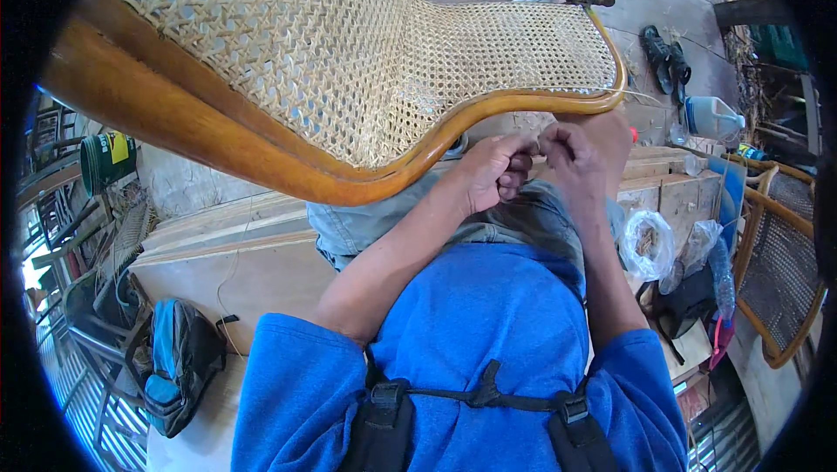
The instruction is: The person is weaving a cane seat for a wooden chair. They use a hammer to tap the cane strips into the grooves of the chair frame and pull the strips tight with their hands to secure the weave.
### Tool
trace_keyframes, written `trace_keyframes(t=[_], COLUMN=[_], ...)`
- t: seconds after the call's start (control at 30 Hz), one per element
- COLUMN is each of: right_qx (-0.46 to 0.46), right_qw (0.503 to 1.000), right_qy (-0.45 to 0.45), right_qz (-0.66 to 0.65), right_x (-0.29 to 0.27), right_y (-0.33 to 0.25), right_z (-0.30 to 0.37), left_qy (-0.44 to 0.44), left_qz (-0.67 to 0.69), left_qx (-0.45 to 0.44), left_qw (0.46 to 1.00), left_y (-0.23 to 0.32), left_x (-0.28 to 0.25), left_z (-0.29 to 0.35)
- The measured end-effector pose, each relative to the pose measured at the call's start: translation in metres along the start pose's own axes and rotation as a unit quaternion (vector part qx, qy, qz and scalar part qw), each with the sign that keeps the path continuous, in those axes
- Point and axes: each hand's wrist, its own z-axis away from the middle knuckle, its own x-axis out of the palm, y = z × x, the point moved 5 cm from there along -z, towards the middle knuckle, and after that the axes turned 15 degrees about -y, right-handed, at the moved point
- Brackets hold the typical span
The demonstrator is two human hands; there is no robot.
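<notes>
My left hand (pixel 499 172) and my right hand (pixel 577 158) meet above my lap, the fingertips almost touching. Both are closed, fingers curled and thumbs pressed in as in a pinch. Anything between the fingertips is too small to make out. Just beyond them curves the glossy brown rattan frame (pixel 471 113) of a chair, lying on its side across my knees. Pale woven cane webbing (pixel 331 45) fills the seat and back, with loose fibres in the bend. A thin pale strand (pixel 645 95) sticks out past the frame's right end.
I sit on wooden planks (pixel 227 241). To the right are a plastic bag of cane scraps (pixel 647 245), a jug (pixel 713 117), black sandals (pixel 665 61) and another cane-webbed piece (pixel 780 250). On the left stand a backpack (pixel 179 363) and a green can (pixel 108 163).
</notes>
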Motion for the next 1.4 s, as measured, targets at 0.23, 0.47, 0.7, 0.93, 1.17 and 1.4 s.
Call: trace_keyframes(t=[0.23,0.47,0.7,0.93,1.17,1.4], right_qx=[0.075,-0.032,-0.047,-0.091,-0.068,-0.055], right_qw=[0.978,0.959,0.955,0.933,0.93,0.897], right_qy=[0.057,0.007,0.019,0.007,0.007,0.063], right_qz=[0.187,0.28,0.291,0.347,0.361,0.435], right_x=[-0.019,-0.012,-0.009,-0.002,0.002,0.008], right_y=[-0.022,0.03,0.042,0.03,0.03,0.033], right_z=[-0.057,-0.085,-0.085,-0.08,-0.086,-0.086], left_qy=[0.117,0.126,0.114,0.113,0.124,0.139], left_qz=[-0.131,-0.243,-0.282,-0.275,-0.298,-0.331], left_qx=[0.035,0.022,0.025,0.031,0.052,0.063], left_qw=[0.984,0.961,0.952,0.954,0.945,0.931], left_y=[0.009,0.008,0.007,0.009,0.009,0.013], left_x=[-0.012,-0.013,-0.016,-0.014,-0.019,-0.018], left_z=[0.0,-0.001,-0.005,-0.004,-0.005,-0.004])
